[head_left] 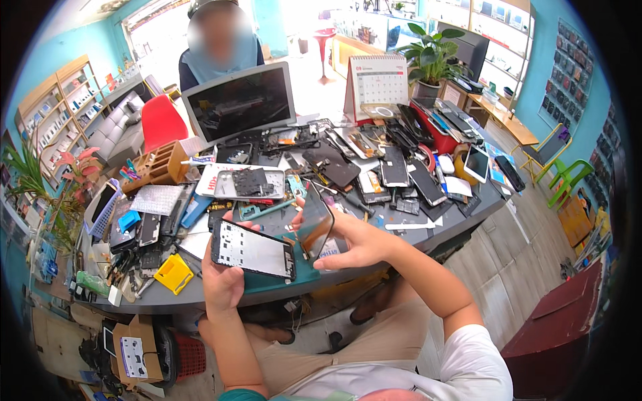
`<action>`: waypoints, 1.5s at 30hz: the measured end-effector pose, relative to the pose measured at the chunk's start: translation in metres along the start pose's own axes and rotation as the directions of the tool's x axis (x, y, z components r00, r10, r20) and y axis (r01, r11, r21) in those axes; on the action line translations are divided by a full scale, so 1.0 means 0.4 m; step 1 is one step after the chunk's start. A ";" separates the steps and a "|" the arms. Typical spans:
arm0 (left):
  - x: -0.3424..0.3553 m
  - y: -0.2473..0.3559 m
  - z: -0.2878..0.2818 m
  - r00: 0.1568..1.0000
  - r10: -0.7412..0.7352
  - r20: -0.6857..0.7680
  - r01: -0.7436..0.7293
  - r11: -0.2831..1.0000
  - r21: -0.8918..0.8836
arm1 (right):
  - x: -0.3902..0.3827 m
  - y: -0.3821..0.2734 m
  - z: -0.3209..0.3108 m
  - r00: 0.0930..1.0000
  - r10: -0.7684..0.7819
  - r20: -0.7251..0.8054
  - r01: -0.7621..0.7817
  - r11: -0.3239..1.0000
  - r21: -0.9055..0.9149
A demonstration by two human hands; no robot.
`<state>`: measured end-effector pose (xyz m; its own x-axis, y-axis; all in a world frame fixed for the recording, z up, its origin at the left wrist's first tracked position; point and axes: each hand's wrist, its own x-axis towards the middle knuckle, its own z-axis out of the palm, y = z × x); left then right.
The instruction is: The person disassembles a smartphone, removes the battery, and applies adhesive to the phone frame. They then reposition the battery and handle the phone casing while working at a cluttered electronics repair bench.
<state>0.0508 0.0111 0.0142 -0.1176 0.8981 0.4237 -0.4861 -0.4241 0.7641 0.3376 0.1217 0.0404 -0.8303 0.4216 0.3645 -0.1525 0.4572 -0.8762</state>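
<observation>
My left hand grips a phone frame by its left end, tilted, with a black rim and a silver-white inner plate facing up. Beside it, my right hand holds a dark, glossy phone screen nearly upright between thumb and fingers. The screen and the frame are close together; whether they touch I cannot tell. Beneath both hands lies a green mat at the desk's near edge. A white tray with dark parts sits just beyond my left hand.
Phones and loose parts heap across the grey desk. Beyond them stand a monitor, a desk calendar and a potted plant. A yellow holder lies at left. Across the desk is a person.
</observation>
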 end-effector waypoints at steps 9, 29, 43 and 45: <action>0.004 0.000 -0.002 1.000 -0.005 0.017 0.005 1.000 0.002 | 0.003 0.005 -0.001 0.998 -0.025 -0.049 0.021 0.996 -0.083; 0.022 0.015 0.047 0.978 -0.121 0.168 0.107 0.990 0.092 | -0.097 -0.016 0.030 0.912 -0.037 -0.409 0.145 0.961 0.237; 0.017 -0.007 0.041 0.969 -0.134 0.206 0.099 0.980 0.173 | -0.089 -0.030 -0.004 0.894 0.052 -0.445 -0.004 0.994 0.108; 0.015 0.001 0.054 0.976 -0.144 0.161 0.109 0.973 0.204 | -0.060 -0.040 -0.018 0.874 0.095 -0.477 -0.042 0.992 0.120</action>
<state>0.0686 0.0139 0.0276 0.0949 0.9191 0.3824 -0.3088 -0.3380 0.8890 0.3639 0.1100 0.0481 -0.4842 0.7854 0.3857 -0.1806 0.3416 -0.9223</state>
